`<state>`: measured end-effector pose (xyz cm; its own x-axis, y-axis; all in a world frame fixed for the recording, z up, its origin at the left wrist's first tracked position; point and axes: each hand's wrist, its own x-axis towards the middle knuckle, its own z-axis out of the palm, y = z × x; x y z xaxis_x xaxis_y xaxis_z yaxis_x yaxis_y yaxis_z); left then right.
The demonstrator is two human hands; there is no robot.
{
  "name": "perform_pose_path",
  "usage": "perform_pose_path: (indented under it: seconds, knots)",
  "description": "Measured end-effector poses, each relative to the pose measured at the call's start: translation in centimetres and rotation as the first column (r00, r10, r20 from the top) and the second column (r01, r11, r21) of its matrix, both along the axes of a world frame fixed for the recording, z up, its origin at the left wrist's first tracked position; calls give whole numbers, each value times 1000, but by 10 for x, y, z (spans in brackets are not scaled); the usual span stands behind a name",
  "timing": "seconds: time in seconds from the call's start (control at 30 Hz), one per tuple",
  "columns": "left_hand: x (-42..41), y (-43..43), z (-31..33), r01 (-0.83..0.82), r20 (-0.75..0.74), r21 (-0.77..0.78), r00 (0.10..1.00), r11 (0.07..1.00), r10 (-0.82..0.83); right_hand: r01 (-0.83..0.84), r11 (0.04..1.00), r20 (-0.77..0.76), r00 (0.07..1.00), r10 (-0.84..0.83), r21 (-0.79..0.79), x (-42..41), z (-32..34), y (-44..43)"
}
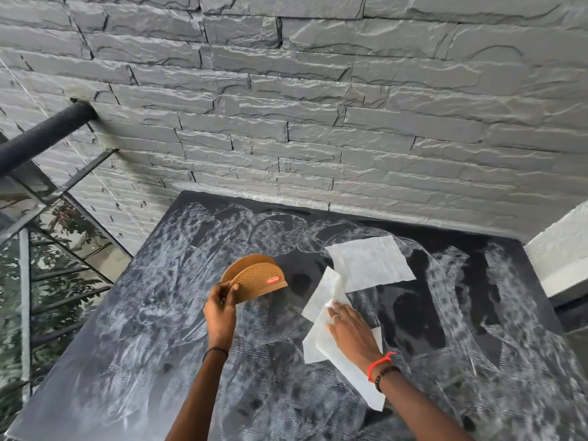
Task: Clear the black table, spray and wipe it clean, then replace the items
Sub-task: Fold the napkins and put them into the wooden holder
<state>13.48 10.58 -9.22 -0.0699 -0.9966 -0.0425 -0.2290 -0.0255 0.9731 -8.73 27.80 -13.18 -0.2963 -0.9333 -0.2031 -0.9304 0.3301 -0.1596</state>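
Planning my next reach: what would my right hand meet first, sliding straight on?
The right hand rests on white napkins; straight on, likely the brown napkin holder, at its end, depth unclear.

A balcony: stone-clad wall [318, 90], metal railing [41, 132], foliage [63, 224] beyond the glass.

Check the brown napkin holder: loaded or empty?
Empty. No paper shows between the two arched plates of the napkin holder; the white napkins lie on the black table, some under the right hand.

Even soft daylight; wide-angle bending at edges; lower corners blurred.
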Motion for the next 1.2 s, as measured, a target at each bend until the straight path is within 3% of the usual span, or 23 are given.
perform_pose_path:
  seconds: [0.27,0.43,0.57,0.73,0.83,0.9,1.0,1.1,1.2]
  knots:
    - [-24,-6,-13,-139,59,-57,988,989,142,91,993,-4,996,-92,-80,6,12,11]
    - [-30,-2,-22,-122,93,-56,988,991,127,161,960,70,986,-149,-230,-2,17,15]
    - [-24,5,-35,-95,159,-54,982,994,102,278,931,112,960,-258,-236,-18,20,18]
    - [-18,22,-32,-106,143,-59,983,993,114,605,777,280,787,-549,-177,-37,26,41]
    - [-20,34,-25,-99,111,-131,987,986,114,729,683,358,648,-672,-38,-45,26,59]
    - [-24,42,-22,-65,110,-186,990,980,87,763,638,341,576,-743,103,-47,24,70]
    - [-38,53,-20,35,114,-237,993,971,-8,737,637,331,556,-762,226,-46,16,78]
    - [-57,66,-19,172,164,-247,977,953,-134,696,688,395,584,-709,207,-40,17,77]
    - [-77,79,-11,363,169,-156,926,919,-337,698,702,482,572,-664,139,-40,25,74]
